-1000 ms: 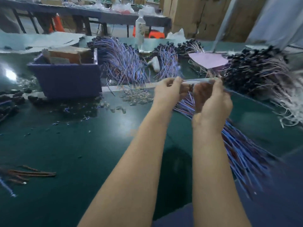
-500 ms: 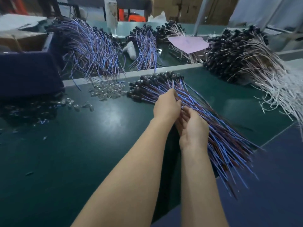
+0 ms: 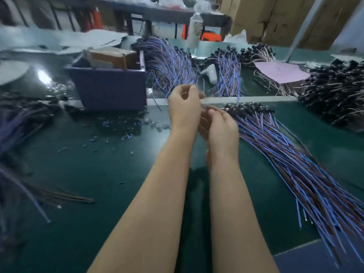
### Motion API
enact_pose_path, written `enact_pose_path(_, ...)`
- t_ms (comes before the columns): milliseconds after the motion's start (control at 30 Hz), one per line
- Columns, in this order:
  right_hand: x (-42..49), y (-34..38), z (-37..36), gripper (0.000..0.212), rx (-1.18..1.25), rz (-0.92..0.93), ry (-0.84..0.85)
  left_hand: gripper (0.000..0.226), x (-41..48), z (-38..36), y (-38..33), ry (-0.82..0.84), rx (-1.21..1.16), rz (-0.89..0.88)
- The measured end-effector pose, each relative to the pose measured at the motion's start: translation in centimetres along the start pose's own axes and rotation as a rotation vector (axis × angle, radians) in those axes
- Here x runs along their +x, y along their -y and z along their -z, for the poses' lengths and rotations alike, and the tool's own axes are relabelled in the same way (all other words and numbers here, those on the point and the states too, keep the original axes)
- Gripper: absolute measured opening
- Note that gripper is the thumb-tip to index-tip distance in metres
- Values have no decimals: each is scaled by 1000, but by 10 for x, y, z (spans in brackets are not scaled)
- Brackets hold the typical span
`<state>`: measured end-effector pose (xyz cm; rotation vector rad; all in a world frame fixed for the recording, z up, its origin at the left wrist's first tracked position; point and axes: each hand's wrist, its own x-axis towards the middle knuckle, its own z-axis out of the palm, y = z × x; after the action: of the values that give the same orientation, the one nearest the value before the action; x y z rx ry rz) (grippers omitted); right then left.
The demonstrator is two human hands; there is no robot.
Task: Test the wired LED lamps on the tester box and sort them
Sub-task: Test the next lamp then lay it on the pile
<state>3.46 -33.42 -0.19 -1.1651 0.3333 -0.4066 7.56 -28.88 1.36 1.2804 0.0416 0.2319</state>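
On my feed I see a pale bottle standing upright beyond the green table, a pink paper sheet to its right, and cardboard cartons behind.

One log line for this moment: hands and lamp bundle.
left hand: raised, fingers curled, contents blurred | right hand: beside it, grip unclear | wired lamp bundle: lying on green mat, right of hands

A box stands left on the table, a lamp bundle right, more bundles behind.
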Motion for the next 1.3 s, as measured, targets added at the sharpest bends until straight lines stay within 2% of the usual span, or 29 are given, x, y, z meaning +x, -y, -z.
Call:
enact_pose_path(300, -68, -82, -145, 21, -607, 80, 539, 20, 16, 185, -59, -594, -305, -10)
enact_pose_path(433, -90, -114, -193, 34, -894, 275, 716, 16, 19, 240, -67, -754, -344, 13)
enact_pose_path(533, -96, -130, -219, 29, -1088, 412, 843, 14, 25, 263, -69, -831, -355, -9)
enact_pose_path(600, -100, -134, -229, 23, -1189, 433, 909, 14, 30, 269, -71, -858, -354, -17)
enact_pose_path(700, -96, -139, -230, 35, -1381, 520, 958, 15, 36, 271, -69, -862, -350, -17)
enact_pose_path(833, -92, -140, -226, 39, -1387, 502, 973, 16, 42, 265, -67, -838, -348, -10)
enact_pose_path(900, -92, -141, -227, 39, -1329, 456, 971, 16, 43, 261, -67, -828, -349, -18)
enact_pose_path(1000, -93, -137, -225, 39, -1042, 229, 953, 16, 43, 258, -68, -821, -360, -35)
enact_pose_path(1033, -91, -136, -223, 39, -1014, 202, 965, 16, 44, 258, -68, -818, -373, -38)
enact_pose_path(1133, -86, -132, -222, 42, -1303, 412, 1056, 15, 44, 257, -69, -818, -390, -48)
enact_pose_path(1200, -83, -130, -220, 38, -1449, 564, 1038, 16, 44, 256, -68, -814, -383, -48)
enact_pose_path(1300, -83, -133, -214, 38, -1452, 591, 997, 19, 42, 252, -65, -794, -386, -46)
